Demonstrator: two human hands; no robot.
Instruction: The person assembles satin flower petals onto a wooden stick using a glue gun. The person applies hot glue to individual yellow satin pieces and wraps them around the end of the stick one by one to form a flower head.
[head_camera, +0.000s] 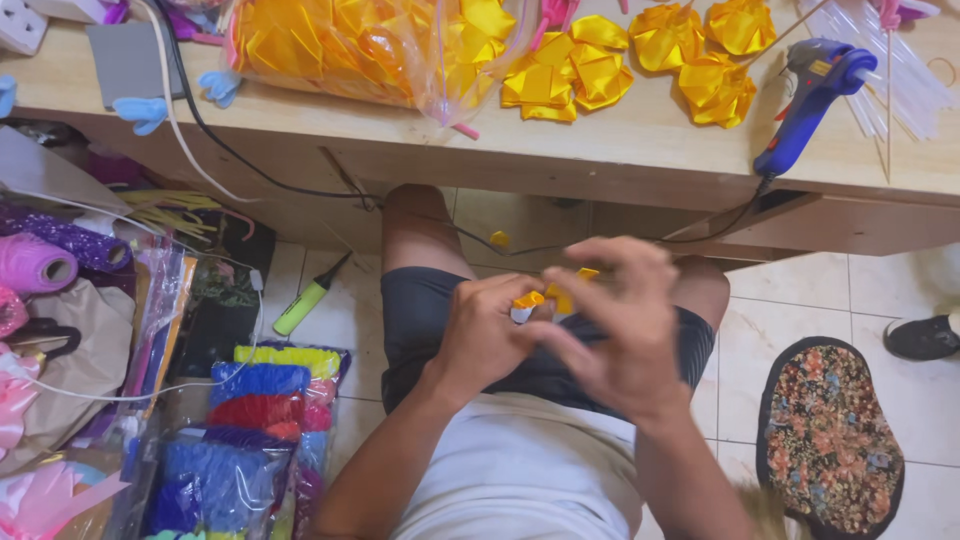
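Glossy yellow ribbon (545, 297); matt wood table (600, 150) w/ shiny foil flowers (715, 88), clear plastic bag (370, 45), blue plastic glue gun (812, 95).

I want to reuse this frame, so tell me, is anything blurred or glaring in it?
Head view: the right hand is motion-smeared, fingers soft; the left hand is sharper; the yellow piece between them is partly hidden; mild sheen on the plastic bag; even light, wide-angle bending of the desk edge.
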